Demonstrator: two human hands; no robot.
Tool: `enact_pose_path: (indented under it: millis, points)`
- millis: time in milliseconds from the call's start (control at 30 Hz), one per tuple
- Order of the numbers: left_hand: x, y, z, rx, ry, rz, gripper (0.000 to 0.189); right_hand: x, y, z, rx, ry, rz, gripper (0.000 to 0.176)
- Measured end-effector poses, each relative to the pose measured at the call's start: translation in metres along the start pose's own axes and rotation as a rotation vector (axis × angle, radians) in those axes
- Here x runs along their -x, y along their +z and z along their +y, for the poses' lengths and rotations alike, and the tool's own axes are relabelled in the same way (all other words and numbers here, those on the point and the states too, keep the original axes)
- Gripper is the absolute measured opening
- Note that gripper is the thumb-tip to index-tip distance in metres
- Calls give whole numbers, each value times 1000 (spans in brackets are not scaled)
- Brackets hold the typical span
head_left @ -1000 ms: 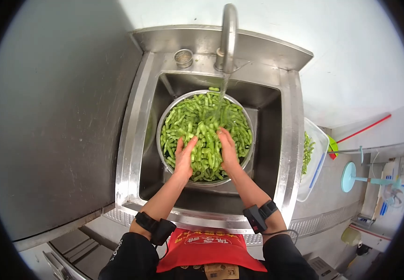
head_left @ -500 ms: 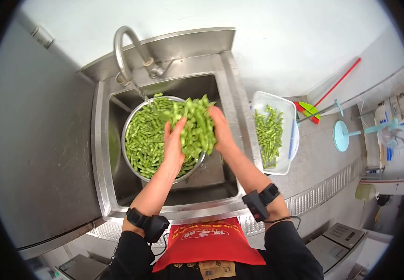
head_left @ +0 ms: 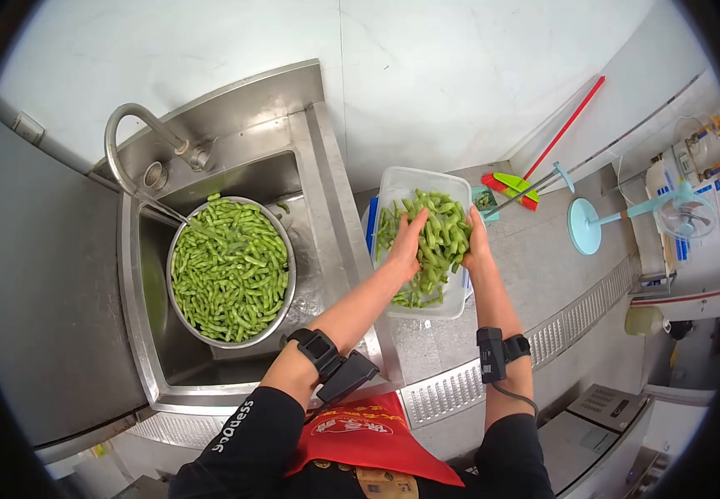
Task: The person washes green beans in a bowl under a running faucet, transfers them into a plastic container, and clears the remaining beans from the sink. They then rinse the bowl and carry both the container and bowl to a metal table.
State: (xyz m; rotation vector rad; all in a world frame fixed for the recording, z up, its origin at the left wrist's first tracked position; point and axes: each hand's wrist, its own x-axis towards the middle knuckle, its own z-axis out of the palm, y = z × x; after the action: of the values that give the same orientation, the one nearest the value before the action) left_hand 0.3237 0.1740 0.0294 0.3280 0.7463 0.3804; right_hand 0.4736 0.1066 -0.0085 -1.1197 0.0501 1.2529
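Note:
Between my two hands is a heap of green edamame pods (head_left: pixel 441 235), held above the clear plastic bin (head_left: pixel 451 306) to the right of the sink. My left hand (head_left: pixel 408 245) presses the heap from the left, and my right hand (head_left: pixel 477 241) cups it from the right. More pods lie in the bin beneath, partly hidden by the heap. A round metal bowl (head_left: pixel 292 274) full of edamame pods (head_left: pixel 229 274) stands in the sink, with water running into it from the curved faucet (head_left: pixel 119 158).
The steel sink (head_left: pixel 335 224) has a raised rim between bowl and bin. A red-handled broom (head_left: pixel 564 129) leans at the wall beyond the bin. A light blue fan (head_left: pixel 584 226) stands farther right. A metal drain grate (head_left: pixel 451 399) crosses the floor.
Both hands have carried the heap of edamame pods rightward, from over the bowl in the sink to over the plastic bin. The view has shifted right too.

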Motion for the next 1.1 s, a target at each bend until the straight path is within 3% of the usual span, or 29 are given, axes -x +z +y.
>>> enact_pose_path:
  millis: [167, 267, 333, 400, 467, 533, 633, 733, 900, 933, 967, 1000, 1067, 1100]
  points:
    - [-11, -9, 6, -97, -85, 66, 72, -2, -24, -15, 71, -8, 203, 67]
    - [-2, -26, 18, -80, 81, 29, 60, -4, -31, -22, 64, -55, 258, 62]
    - [16, -46, 38, -99, 345, -2, 45, -8, -38, -17, 65, -127, 282, 57]
    - [43, -79, 63, -265, 689, 123, 36, -11, -42, -9, 50, -174, 186, 54]
    - [43, -173, 89, -719, 986, 354, 44, -15, -39, 4, 12, -192, -29, 53]
    - [73, -239, 110, -1354, 1037, 944, 57, -3, -2, 11, -24, -172, -116, 45]
    - [125, -288, 114, -1535, 84, 1305, 71, 5, 51, 35, 29, -126, -232, 40]
    - [150, -332, 105, -1644, -311, 995, 81, 12, 107, 68, 79, -15, -500, 35]
    - [136, -428, 102, -1640, -151, 665, 67, 7, 229, 174, 408, 234, -690, 39]
    - [134, -436, 104, -1625, -150, 618, 64, -14, 231, 216, 662, 59, -798, 46]
    - [138, -438, 98, -1775, 70, 705, 54, -16, 245, 243, 777, 77, -721, 60]
    - [142, -436, 103, -1726, 81, 686, 56, -36, 250, 271, 1158, -100, -693, 79]
    - [156, -428, 118, -1637, 103, 646, 59, -56, 261, 310, 1408, -497, -511, 91]
    - [167, -422, 126, -1695, 161, 644, 60, -59, 271, 322, 1546, -445, -420, 91]
